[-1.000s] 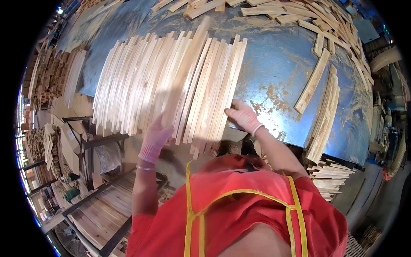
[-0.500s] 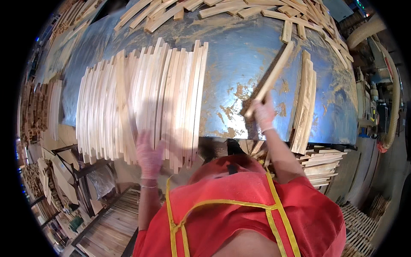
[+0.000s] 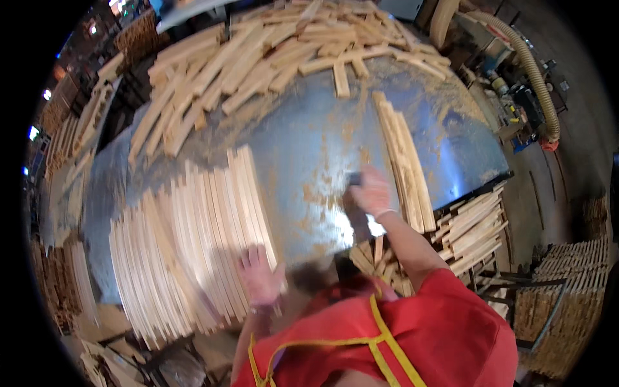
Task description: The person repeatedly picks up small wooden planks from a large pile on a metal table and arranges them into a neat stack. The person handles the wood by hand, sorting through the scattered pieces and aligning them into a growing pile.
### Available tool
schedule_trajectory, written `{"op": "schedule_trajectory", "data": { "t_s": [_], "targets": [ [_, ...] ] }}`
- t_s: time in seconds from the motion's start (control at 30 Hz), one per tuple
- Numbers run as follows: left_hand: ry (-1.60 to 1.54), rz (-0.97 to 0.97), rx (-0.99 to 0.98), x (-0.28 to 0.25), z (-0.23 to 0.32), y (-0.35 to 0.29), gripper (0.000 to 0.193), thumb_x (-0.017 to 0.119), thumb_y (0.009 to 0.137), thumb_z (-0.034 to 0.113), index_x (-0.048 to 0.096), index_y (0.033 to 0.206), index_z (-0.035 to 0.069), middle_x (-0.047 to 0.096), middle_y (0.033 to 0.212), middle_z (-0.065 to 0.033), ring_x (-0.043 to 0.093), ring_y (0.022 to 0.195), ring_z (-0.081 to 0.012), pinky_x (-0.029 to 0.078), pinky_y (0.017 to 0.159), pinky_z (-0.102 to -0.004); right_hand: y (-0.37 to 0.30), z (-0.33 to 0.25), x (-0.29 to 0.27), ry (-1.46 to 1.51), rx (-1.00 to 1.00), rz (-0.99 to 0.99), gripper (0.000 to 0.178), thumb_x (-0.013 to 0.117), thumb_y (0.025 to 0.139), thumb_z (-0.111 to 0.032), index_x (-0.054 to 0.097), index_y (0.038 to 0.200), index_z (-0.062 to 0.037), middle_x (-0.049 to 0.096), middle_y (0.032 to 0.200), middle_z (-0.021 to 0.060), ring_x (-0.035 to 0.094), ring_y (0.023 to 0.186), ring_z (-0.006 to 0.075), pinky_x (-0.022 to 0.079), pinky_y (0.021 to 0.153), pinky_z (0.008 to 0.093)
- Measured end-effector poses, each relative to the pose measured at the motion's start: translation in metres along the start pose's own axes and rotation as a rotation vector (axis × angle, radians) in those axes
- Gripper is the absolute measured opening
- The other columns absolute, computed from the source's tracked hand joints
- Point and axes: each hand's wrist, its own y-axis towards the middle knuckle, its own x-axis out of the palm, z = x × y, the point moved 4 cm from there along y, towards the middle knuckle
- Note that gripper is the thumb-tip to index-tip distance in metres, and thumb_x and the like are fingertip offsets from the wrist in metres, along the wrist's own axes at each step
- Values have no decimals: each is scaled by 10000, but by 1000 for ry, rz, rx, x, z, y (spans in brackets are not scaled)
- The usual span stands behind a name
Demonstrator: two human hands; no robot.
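Note:
My left hand rests on the right end of a row of pale wooden strips, its fingers spread, gripping nothing. The strips lie side by side, their near ends toward me, and one strip lies slantwise across them. My right hand, gloved, is over the blue-grey metal tabletop, between the row and a few longer strips at the right. Motion smears its fingers, and a dark patch beside the fingertips could be shadow. No strip shows in it.
A heap of loose wooden strips covers the far side of the table. More strips are stacked below its right edge. A ribbed hose hangs at the far right. Sawdust is scattered over the tabletop.
The strip that my right hand held is out of that hand; where it lies I cannot tell. My left hand has come onto the row's right end. The whole view has shifted and turned.

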Motion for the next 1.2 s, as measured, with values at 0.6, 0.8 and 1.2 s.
{"op": "schedule_trajectory", "data": {
  "t_s": [0.6, 0.8, 1.2],
  "targets": [
    [53, 44, 71, 19, 9, 11, 728, 763, 838, 456, 607, 1409, 31, 592, 1434, -184, 495, 1394, -400, 336, 1193, -600, -73, -150, 96, 340, -388, -838, 511, 656, 926, -408, 656, 1301, -61, 732, 1135, 251, 703, 1091, 419, 550, 989, 515],
    [-6, 81, 61, 20, 9, 5, 796, 815, 755, 453, 593, 1410, 60, 573, 1443, -155, 488, 1395, -386, 343, 1199, -582, 73, 36, -8, -42, 205, 224, 475, 718, 771, -324, 731, 1118, -1, 711, 1161, 274, 683, 1076, 451, 552, 990, 505],
    [-18, 22, 15, 30, -5, 6, 647, 736, 872, 461, 637, 1419, 130, 579, 1453, -142, 475, 1426, -359, 329, 1212, -562, -75, -66, 108, 658, 207, -250, 721, 703, 900, -328, 538, 1534, -27, 692, 1334, 284, 653, 1256, 429, 493, 1124, 454]
  ]
}}
